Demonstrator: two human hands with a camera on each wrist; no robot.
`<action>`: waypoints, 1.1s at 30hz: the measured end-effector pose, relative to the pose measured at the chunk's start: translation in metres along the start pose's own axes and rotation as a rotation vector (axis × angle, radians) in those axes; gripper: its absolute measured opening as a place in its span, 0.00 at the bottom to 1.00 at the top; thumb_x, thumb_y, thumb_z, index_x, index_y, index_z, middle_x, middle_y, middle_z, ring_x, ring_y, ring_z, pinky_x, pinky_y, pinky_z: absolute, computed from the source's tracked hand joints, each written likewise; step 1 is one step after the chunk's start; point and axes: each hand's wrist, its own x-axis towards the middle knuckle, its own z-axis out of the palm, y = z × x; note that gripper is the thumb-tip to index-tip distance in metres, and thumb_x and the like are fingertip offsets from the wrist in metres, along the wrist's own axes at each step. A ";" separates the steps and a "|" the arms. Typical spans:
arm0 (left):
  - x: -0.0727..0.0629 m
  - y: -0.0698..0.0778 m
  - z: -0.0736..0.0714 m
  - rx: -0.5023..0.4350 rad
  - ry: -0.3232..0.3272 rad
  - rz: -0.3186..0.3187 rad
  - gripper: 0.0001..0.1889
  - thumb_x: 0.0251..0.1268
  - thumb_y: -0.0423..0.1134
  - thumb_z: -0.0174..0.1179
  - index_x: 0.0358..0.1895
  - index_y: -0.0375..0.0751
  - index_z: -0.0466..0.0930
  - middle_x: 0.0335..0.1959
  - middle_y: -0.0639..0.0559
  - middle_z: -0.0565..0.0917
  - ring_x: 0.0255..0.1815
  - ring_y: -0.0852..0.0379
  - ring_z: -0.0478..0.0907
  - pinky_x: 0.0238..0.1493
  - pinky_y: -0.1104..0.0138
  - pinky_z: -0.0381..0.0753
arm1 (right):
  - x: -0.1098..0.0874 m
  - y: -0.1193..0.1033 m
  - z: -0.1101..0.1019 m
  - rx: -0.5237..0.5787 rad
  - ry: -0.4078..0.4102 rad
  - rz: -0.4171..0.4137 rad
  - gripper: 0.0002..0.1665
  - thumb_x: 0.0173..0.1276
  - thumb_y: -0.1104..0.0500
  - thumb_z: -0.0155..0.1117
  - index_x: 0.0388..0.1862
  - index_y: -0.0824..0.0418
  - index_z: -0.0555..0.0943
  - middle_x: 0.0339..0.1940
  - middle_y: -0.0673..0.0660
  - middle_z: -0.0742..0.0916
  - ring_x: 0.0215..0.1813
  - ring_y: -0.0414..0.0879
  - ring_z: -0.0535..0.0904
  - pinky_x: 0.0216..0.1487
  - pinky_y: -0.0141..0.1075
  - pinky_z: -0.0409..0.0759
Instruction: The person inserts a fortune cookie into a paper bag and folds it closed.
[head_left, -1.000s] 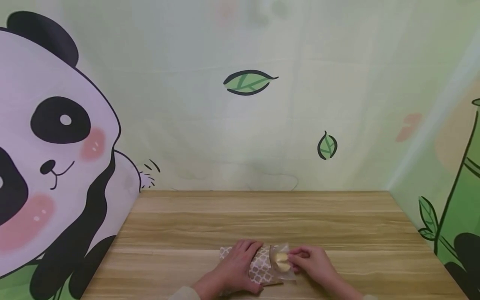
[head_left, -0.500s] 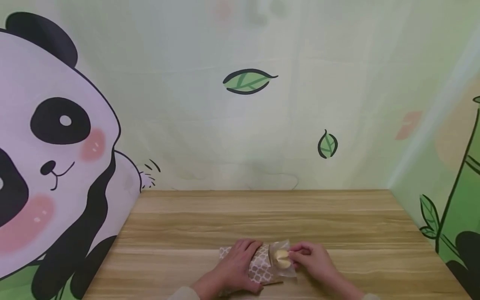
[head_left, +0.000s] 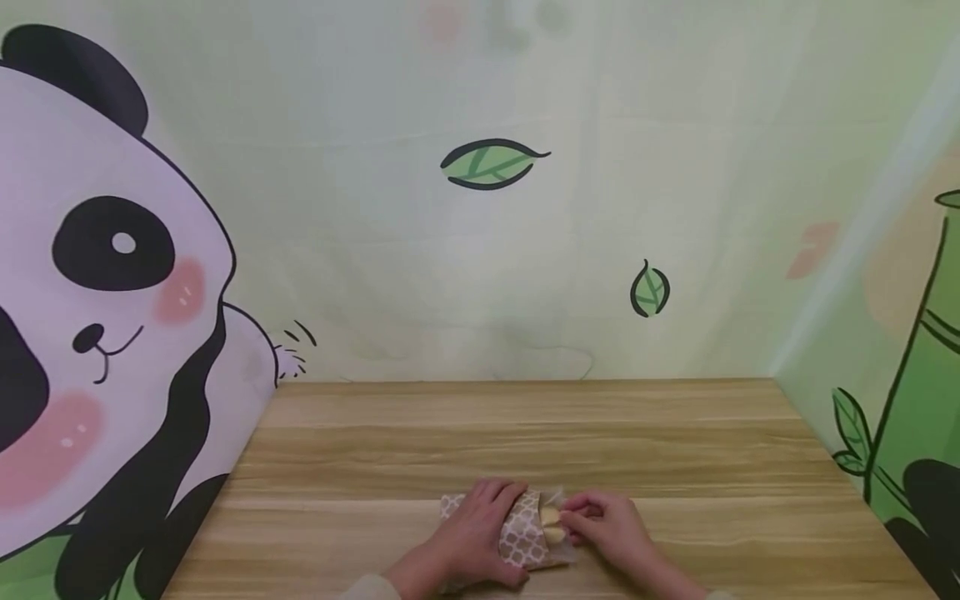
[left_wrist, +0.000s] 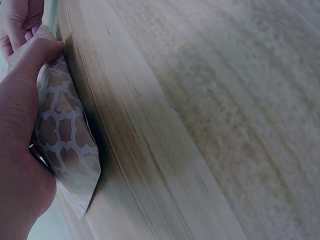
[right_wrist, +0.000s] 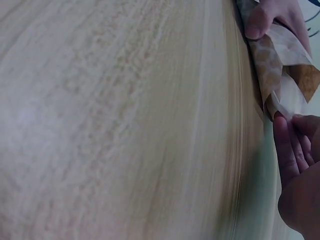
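A flat brown paper bag (head_left: 522, 533) with a white lattice print lies on the table near its front edge, its mouth to the right. Across its middle my left hand (head_left: 476, 533) grips it, fingers at the far side and thumb at the near side. A clear plastic packet (head_left: 564, 552) holding pale yellow round pieces (head_left: 552, 517), perhaps biscuits, sits partly inside the bag's mouth. My right hand (head_left: 611, 523) pinches the packet's outer end between thumb and fingertips. In the right wrist view the bag mouth (right_wrist: 305, 80) gapes around the packet; the packet's inner end is hidden.
The wood-grain table (head_left: 525, 433) extends behind and to both sides of the hands. A printed cloth backdrop (head_left: 390, 250) with a panda, leaves and bamboo stands along its back and sides.
My right hand has moved left with the packet, which now lies deeper in the bag's mouth, less of the yellow pieces showing. My left hand stays on the bag.
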 end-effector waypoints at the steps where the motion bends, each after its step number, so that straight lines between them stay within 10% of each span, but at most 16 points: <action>1: 0.000 0.000 0.000 0.003 0.003 0.002 0.58 0.40 0.62 0.79 0.79 0.45 0.65 0.72 0.50 0.72 0.72 0.52 0.69 0.75 0.56 0.72 | 0.000 -0.001 0.001 -0.016 0.000 -0.011 0.11 0.71 0.69 0.72 0.44 0.79 0.85 0.33 0.64 0.91 0.32 0.41 0.88 0.35 0.36 0.90; 33: -0.001 0.001 -0.004 -0.002 0.007 0.005 0.57 0.42 0.62 0.79 0.79 0.44 0.65 0.71 0.50 0.72 0.71 0.51 0.69 0.75 0.56 0.72 | -0.001 -0.019 0.005 0.010 -0.103 0.051 0.12 0.74 0.67 0.70 0.47 0.79 0.85 0.37 0.68 0.92 0.36 0.51 0.92 0.36 0.40 0.91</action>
